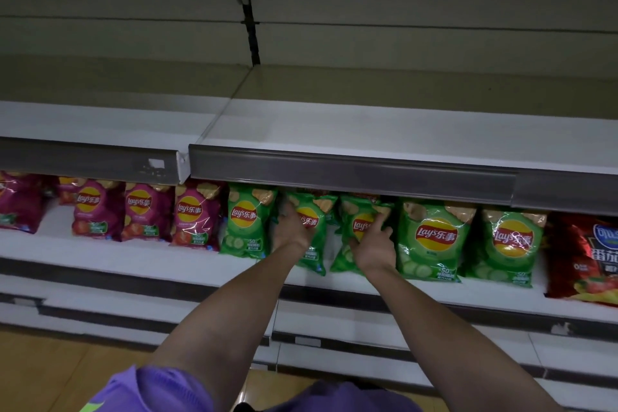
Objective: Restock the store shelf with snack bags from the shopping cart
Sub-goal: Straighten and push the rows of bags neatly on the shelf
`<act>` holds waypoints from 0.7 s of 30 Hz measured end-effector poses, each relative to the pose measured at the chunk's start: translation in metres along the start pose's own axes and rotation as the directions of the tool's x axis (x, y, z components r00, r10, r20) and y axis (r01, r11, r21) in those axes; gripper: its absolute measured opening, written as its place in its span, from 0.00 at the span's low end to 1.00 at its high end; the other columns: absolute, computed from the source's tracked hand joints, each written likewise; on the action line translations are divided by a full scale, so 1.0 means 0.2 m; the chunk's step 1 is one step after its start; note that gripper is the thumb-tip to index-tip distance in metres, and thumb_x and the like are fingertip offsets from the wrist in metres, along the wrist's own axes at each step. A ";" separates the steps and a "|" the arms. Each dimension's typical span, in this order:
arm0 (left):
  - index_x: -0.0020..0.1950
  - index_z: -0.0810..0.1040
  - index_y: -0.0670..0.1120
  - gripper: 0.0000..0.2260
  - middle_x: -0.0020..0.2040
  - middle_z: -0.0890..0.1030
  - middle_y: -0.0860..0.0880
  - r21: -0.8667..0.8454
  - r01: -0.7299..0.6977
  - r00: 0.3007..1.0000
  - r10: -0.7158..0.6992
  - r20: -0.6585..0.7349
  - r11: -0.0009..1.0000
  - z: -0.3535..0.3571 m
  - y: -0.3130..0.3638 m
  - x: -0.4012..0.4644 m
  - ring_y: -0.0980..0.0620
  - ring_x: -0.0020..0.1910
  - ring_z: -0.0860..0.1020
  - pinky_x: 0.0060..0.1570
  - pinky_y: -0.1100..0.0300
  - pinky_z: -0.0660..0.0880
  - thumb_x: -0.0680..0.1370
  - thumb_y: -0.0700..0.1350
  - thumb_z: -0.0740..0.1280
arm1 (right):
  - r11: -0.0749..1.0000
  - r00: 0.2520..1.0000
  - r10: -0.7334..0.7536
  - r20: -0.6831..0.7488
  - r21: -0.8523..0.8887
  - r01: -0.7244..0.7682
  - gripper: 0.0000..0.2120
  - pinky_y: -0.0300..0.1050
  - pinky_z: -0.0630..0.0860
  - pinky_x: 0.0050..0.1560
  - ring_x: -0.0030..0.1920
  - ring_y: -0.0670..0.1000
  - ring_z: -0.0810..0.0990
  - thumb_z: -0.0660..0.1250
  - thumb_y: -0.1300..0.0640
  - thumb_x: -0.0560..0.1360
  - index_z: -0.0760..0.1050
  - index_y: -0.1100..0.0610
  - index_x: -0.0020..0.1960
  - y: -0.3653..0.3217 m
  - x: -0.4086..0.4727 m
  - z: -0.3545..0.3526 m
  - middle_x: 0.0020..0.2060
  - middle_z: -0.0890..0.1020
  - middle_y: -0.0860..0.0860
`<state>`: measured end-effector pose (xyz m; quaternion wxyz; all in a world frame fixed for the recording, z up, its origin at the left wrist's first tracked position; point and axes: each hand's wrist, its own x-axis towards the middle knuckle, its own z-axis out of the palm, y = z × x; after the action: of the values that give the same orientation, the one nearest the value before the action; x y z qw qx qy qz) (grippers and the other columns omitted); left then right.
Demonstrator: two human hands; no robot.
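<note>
My purple sleeve [157, 388] sits at six o'clock, both bare forearms reaching up toward the lower shelf [140, 261]. My left hand [290, 227] lies on a green snack bag [312, 234] at the centre of the row; its fingertips are lost against the bag, so I cannot tell whether they pinch it. My right hand [374, 242], just toward three o'clock, has its fingers curled round the edge of a second green bag [354, 227], thumb on the front. Both bags lean, not yet squared up, with a gap between them.

I judge the job partly done: magenta bags [147, 211] stand toward nine o'clock, upright green bags [431, 241] toward three, a red bag [582, 257] beyond. The cart is out of view, so I cannot say what remains in it.

The bags are glossy, crinkled film, puffy and pillow-shaped, catching glare. At twelve o'clock the upper shelf [368, 130] is flat, matte white, fronted by a smooth grey price rail [351, 170], and holds nothing, so much seems left.
</note>
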<state>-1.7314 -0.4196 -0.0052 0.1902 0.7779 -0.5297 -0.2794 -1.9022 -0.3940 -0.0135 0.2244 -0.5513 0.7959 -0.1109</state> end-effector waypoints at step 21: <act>0.73 0.64 0.45 0.25 0.66 0.71 0.43 0.119 -0.289 0.957 0.291 -0.005 0.950 -0.14 -0.06 0.00 0.40 0.51 0.80 0.39 0.53 0.74 0.78 0.39 0.65 | 0.899 0.941 0.153 -0.301 0.438 -0.006 0.23 0.51 0.75 0.47 0.50 0.65 0.78 0.70 0.54 0.76 0.65 0.64 0.64 -0.11 -0.10 -0.01 0.61 0.69 0.62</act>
<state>-1.7057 -0.4145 0.0096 0.1889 0.7045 -0.6516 -0.2082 -1.8782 -0.3840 0.0022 0.2095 -0.4284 0.7996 -0.3649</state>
